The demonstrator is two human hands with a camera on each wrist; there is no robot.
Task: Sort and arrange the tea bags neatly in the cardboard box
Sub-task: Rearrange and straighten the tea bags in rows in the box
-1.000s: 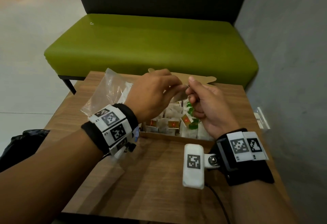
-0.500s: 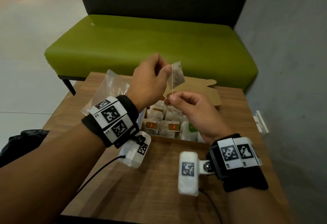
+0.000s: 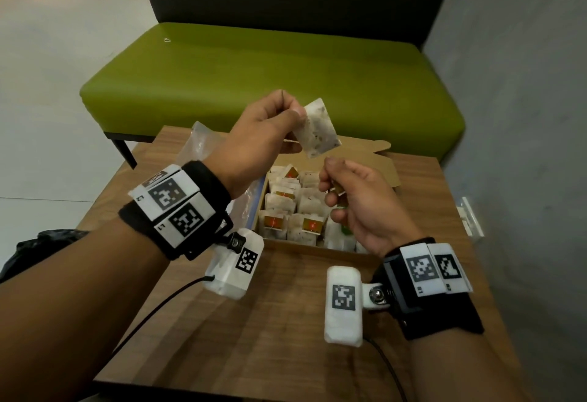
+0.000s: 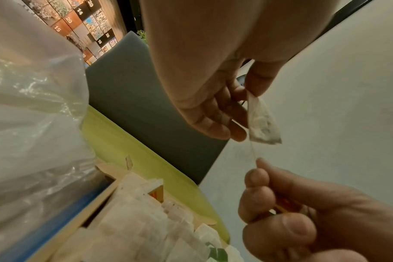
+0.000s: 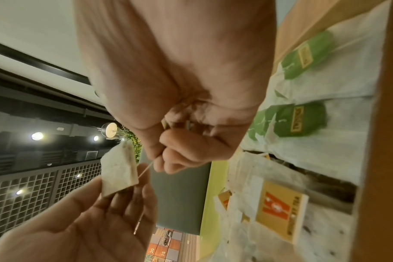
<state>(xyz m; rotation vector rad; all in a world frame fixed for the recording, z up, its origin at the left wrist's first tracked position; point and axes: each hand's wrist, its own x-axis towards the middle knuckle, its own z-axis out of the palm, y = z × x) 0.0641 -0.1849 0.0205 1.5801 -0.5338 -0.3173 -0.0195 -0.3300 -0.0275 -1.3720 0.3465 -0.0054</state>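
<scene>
Papery square tea bag (image 3: 316, 128) pinched by left hand (image 3: 263, 134), right hand (image 3: 359, 198) pinching its string (image 4: 252, 150)

Held tea bag (image 3: 316, 129): off-white, speckled brown. Cardboard box (image 3: 376, 164): plain tan. Boxed tea bags (image 3: 287, 211): white; tags (image 3: 274, 221) nearest the box's front wall yellow with red-orange marks, others green (image 5: 299, 121). Desk (image 3: 286, 322): brown woodgrain. Sofa seat (image 3: 270, 74) behind the box: olive green.

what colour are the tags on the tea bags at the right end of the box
Green with a yellow label, on the tags at the cardboard box's right end; clearest in the right wrist view.
</scene>
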